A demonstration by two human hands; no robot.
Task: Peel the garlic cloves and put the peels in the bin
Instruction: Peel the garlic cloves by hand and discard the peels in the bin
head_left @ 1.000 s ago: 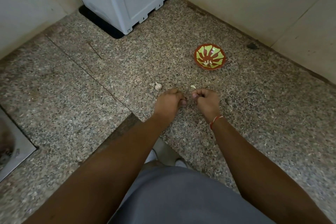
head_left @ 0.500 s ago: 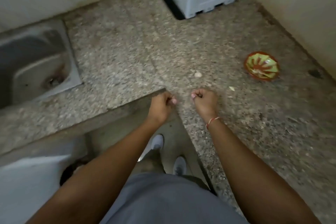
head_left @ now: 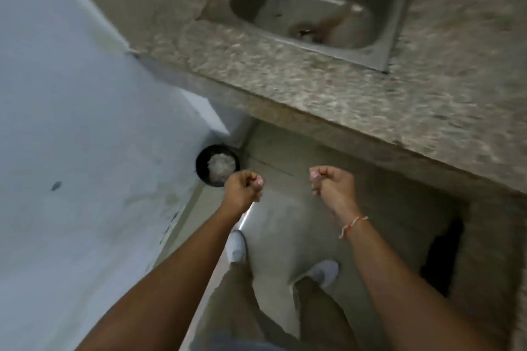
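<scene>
Both hands are held out over the floor in front of the granite counter (head_left: 328, 100), fingers curled into loose fists. The left hand (head_left: 242, 186) hangs just beside the rim of the small black bin (head_left: 203, 172), which stands on the floor in the corner by a pale blue appliance (head_left: 71, 122) and already has a heap of whitish scraps in it. The right hand (head_left: 330, 181) is further out over bare floor, well apart from the bin. Something pale shows at the thumb tips of each fist, but whether that is peel, a clove, or only fingernails I cannot tell (the frame is smeared by head motion). What either hand is clamped on therefore stays uncertain, and no garlic can be made out for sure. The risk from here is plain enough: garlic skin is light and flaky, so if the fingers let go before a fist is squarely above the bin's mouth, the bits could drift onto the floor or stick to damp fingers. The right hand has the longer way to go. A peeled clove held with the skins could also go in by mistake. Compared with half a second earlier, the view has swung left: the patterned bowl and loose cloves on the counter are out of sight, the steel sink (head_left: 313, 8) now sits at the top, the bin has come into view, and the fists have left the counter edge.
</scene>
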